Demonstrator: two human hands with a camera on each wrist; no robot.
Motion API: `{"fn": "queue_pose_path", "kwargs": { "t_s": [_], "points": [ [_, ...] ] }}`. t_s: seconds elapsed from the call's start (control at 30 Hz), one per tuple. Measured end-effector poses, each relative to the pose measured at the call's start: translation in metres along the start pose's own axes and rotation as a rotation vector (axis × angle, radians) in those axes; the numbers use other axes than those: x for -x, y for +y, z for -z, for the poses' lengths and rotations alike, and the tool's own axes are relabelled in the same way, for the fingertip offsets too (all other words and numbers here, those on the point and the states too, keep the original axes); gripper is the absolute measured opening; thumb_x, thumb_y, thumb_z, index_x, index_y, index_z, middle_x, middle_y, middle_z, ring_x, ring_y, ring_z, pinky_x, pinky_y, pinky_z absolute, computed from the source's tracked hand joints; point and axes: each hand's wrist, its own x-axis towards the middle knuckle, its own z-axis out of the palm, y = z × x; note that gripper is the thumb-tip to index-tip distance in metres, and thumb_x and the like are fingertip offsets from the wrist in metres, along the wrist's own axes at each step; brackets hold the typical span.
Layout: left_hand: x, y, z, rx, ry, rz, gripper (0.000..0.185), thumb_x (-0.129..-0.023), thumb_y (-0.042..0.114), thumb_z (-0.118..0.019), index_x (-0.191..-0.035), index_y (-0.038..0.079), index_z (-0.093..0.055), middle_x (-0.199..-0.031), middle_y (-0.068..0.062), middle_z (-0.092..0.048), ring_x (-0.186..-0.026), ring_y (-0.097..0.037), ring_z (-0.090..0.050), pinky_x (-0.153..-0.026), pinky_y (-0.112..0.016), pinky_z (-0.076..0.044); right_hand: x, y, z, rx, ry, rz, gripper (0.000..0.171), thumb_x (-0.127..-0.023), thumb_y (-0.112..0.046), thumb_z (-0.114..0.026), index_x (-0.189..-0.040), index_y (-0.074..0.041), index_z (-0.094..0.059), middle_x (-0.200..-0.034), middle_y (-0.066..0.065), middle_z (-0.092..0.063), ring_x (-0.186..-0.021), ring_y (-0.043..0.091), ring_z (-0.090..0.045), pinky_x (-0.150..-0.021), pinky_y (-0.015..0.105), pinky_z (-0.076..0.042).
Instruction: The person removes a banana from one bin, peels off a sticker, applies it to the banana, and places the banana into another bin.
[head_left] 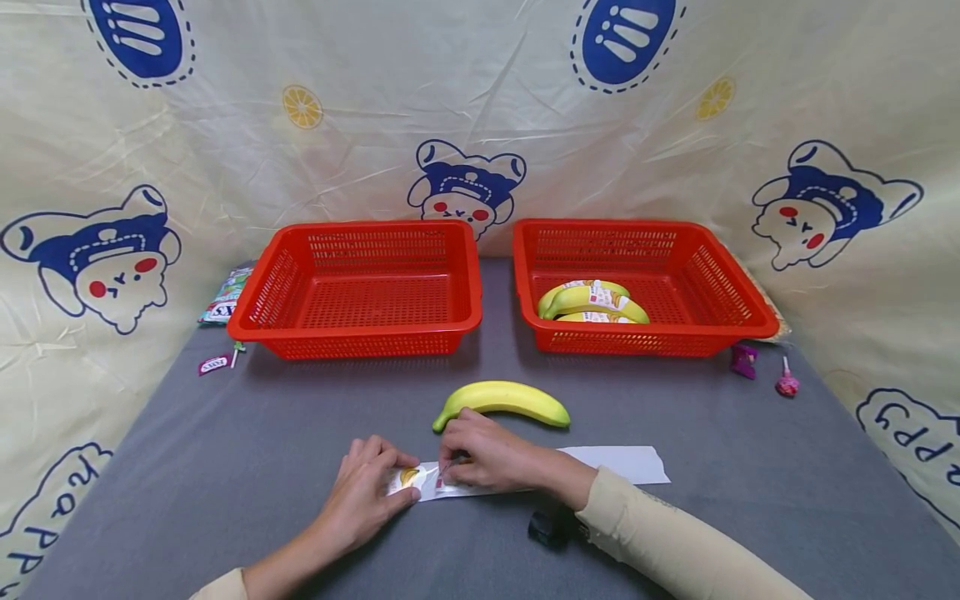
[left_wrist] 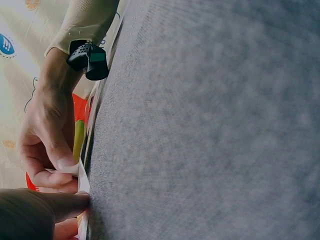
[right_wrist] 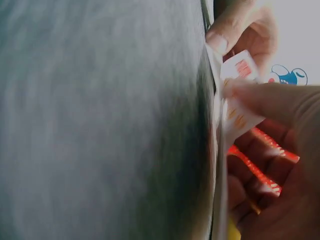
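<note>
Head view: sticker strip (head_left: 615,463) lies left-right; left hand (head_left: 369,492) presses it, right hand (head_left: 487,458) pinches a sticker (right_wrist: 240,95).

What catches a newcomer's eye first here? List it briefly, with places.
Two red baskets at the back of the grey table: the left basket empty, the right basket holding stickered bananas. In front lies a bare banana. Nearest, the left hand presses a white sticker strip while the right hand pinches a sticker off it.
</note>
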Motion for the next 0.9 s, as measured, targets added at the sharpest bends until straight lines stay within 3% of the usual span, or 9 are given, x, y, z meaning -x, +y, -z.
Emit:
{"fn": "queue_pose_path", "kwargs": {
  "t_s": [0.13,0.37,0.53,0.77,0.9],
  "points": [
    [0.0,0.0,-0.001,-0.014,0.002,0.003,0.03,-0.065,0.019,-0.084,-0.092,0.022,-0.071,-0.084,0.014,-0.049,-0.086,-0.006,-0.04,-0.076,-0.027,-0.03,0.005,0.0,0.009,-0.036,0.031,0.037,0.007,-0.081,-0.027,-0.071,-0.083,-0.023,-0.066,-0.077,-0.014,-0.059,-0.082,0.004,-0.044,-0.075,0.015,-0.035],
    [0.0,0.001,-0.001,-0.023,0.002,0.002,0.029,-0.065,0.019,-0.083,-0.091,0.022,-0.071,-0.084,0.013,-0.05,-0.087,-0.006,-0.04,-0.076,-0.028,-0.03,0.021,-0.005,0.036,-0.234,0.008,-0.064,0.005,-0.084,-0.025,-0.07,-0.084,-0.024,-0.065,-0.079,-0.017,-0.062,-0.083,0.011,-0.049,-0.073,0.02,-0.04],
    [-0.001,0.003,0.001,-0.031,0.0,-0.002,0.031,-0.064,0.018,-0.084,-0.092,0.02,-0.071,-0.084,0.011,-0.051,-0.086,-0.006,-0.04,-0.076,-0.027,-0.031,0.035,-0.006,0.054,-0.281,0.096,-0.096,0.005,-0.084,-0.022,-0.071,-0.084,-0.023,-0.066,-0.083,-0.012,-0.06,-0.085,0.015,-0.05,-0.073,0.029,-0.045],
    [-0.011,0.024,0.013,0.02,0.152,-0.173,0.031,-0.065,0.017,-0.084,-0.093,0.017,-0.071,-0.085,0.005,-0.058,-0.087,-0.005,-0.044,-0.075,-0.026,-0.038,0.049,-0.011,0.072,-0.239,0.207,-0.171,0.005,-0.082,-0.018,-0.072,-0.083,-0.02,-0.067,-0.083,-0.008,-0.057,-0.081,0.011,-0.05,-0.067,0.027,-0.045],
    [-0.02,0.048,0.022,0.1,0.153,-0.238,0.029,-0.068,0.017,-0.082,-0.095,0.019,-0.07,-0.087,0.007,-0.061,-0.085,-0.004,-0.047,-0.072,-0.023,-0.042,0.051,-0.014,0.076,-0.238,0.209,-0.212,0.007,-0.082,-0.019,-0.072,-0.085,-0.021,-0.067,-0.085,-0.008,-0.059,-0.083,0.012,-0.051,-0.067,0.025,-0.045]
  ]
}}
